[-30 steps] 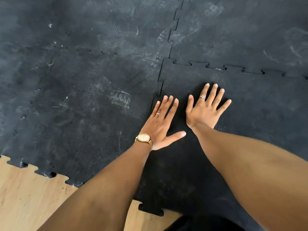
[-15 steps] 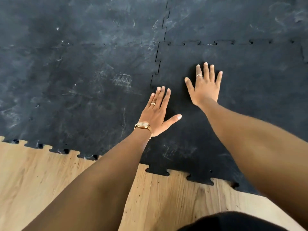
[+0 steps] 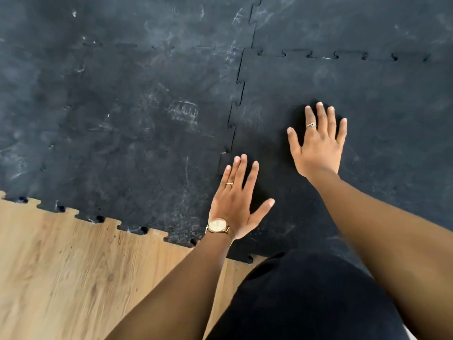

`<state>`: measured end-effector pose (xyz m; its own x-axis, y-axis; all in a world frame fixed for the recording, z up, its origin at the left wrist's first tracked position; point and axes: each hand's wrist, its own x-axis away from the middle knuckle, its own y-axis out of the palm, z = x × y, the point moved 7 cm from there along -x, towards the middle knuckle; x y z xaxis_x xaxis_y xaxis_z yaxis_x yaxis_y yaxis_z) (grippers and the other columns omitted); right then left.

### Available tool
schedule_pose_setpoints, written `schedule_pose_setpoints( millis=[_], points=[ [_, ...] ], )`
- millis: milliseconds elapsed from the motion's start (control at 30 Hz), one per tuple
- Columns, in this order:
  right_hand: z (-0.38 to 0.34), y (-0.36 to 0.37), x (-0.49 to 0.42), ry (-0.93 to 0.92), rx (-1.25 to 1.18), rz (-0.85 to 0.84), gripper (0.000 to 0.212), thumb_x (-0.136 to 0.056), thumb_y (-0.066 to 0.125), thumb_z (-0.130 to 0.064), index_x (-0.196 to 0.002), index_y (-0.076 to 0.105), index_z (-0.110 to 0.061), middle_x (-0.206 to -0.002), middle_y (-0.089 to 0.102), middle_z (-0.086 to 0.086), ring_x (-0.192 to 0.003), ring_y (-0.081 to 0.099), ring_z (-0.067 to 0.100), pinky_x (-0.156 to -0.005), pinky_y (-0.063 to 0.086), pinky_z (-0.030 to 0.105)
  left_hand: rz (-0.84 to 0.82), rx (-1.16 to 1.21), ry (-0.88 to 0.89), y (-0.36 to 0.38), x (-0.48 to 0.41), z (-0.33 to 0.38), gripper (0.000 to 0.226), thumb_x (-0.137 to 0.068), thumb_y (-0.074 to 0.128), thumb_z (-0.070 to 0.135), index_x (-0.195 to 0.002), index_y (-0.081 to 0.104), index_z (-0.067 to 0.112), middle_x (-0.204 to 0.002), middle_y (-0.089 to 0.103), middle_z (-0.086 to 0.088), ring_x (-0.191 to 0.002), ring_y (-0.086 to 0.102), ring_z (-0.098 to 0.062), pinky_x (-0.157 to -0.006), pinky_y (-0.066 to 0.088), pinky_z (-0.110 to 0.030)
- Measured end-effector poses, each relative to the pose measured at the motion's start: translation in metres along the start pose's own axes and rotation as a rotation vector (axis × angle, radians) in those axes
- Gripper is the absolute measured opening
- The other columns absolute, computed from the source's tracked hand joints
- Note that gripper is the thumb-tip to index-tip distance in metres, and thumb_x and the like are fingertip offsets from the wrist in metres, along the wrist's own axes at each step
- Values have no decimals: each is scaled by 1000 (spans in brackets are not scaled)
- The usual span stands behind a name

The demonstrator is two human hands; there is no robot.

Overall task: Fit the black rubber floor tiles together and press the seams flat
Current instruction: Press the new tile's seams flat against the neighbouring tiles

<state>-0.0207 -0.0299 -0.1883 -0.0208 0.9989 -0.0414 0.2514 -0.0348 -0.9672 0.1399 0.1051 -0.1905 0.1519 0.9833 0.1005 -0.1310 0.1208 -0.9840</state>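
Note:
Black rubber puzzle-edge tiles cover the floor. The near right tile (image 3: 382, 114) is the darkest and least scuffed. Its toothed left seam (image 3: 234, 114) meets a scuffed tile (image 3: 127, 133), and its far seam (image 3: 343, 55) meets the tile behind. My left hand (image 3: 236, 200) lies flat, fingers spread, on the near right tile just right of the seam's near end; it wears a gold watch and a ring. My right hand (image 3: 318, 141) lies flat and open further in on the same tile, with a ring on it. Neither hand holds anything.
Bare wooden floor (image 3: 73, 278) shows at the near left, beyond the tiles' toothed front edge (image 3: 98, 218). My dark-clothed knee (image 3: 306, 295) fills the bottom centre. More joined tiles (image 3: 343, 18) stretch away at the back.
The view has shifted, so the wooden floor and my knee now show more. My right hand has spread its fingers and sits further right of the seam; my left stays flat by the seam.

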Motion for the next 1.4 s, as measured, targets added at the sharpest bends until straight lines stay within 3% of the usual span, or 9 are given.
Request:
schedule_pose_setpoints(
  millis=[200,600,667,800,900,1000,1167,1400],
  points=[
    [-1,4,2,12,22,-31,65,-100,26,-52,-153,23,-14,-161,18,7,-150,7,27,-121,1,51,-80,7,32,8,2,-1,91,-89,22,76,-156,2,17,-163,-6,-12,-150,-10,-26,-122,0,-45],
    [-4,3,-2,19,23,-39,65,-100,28,-53,-152,25,-15,-161,18,7,-150,7,26,-121,2,51,-63,-13,13,3,-1,-2,101,-80,27,83,-156,5,20,-163,-2,-10,-150,-7,-27,-122,4,-47],
    [-5,1,-3,21,12,-29,65,-99,29,-53,-152,25,-15,-161,18,6,-150,7,26,-121,1,50,-29,44,-2,-6,-4,-3,95,-81,26,82,-155,14,23,-163,8,-9,-150,2,-26,-121,5,-42],
    [-7,1,-5,20,6,-27,65,-99,28,-53,-153,24,-17,-162,18,5,-150,6,25,-121,-1,48,203,330,-78,-38,-26,-28,70,-94,24,64,-144,41,18,-141,49,-5,-134,38,-27,-110,27,-40],
    [-3,2,-2,18,14,-47,65,-99,27,-53,-153,24,-17,-162,17,5,-150,6,25,-121,-1,49,321,446,-140,-43,-54,-38,59,-98,33,47,-144,39,11,-142,45,-8,-142,26,-30,-113,25,-42],
    [-2,2,-2,17,14,-38,66,-99,26,-53,-153,24,-16,-162,17,5,-150,7,26,-121,0,49,341,597,-227,-46,-97,-46,64,-97,38,48,-149,27,13,-152,32,-10,-147,10,-33,-116,14,-43],
    [-2,5,-4,17,34,-14,66,-98,24,-55,-152,25,-16,-161,19,5,-150,9,26,-121,0,50,215,308,-125,-32,-132,-43,78,-95,34,60,-154,12,15,-159,19,-12,-149,-1,-34,-121,6,-50],
    [-3,4,-2,17,31,-35,66,-99,25,-54,-153,23,-16,-162,17,6,-150,7,27,-121,1,51,158,340,-87,-36,-130,-40,77,-96,37,57,-155,10,15,-161,15,-11,-150,-5,-28,-121,2,-48]
  ],
)
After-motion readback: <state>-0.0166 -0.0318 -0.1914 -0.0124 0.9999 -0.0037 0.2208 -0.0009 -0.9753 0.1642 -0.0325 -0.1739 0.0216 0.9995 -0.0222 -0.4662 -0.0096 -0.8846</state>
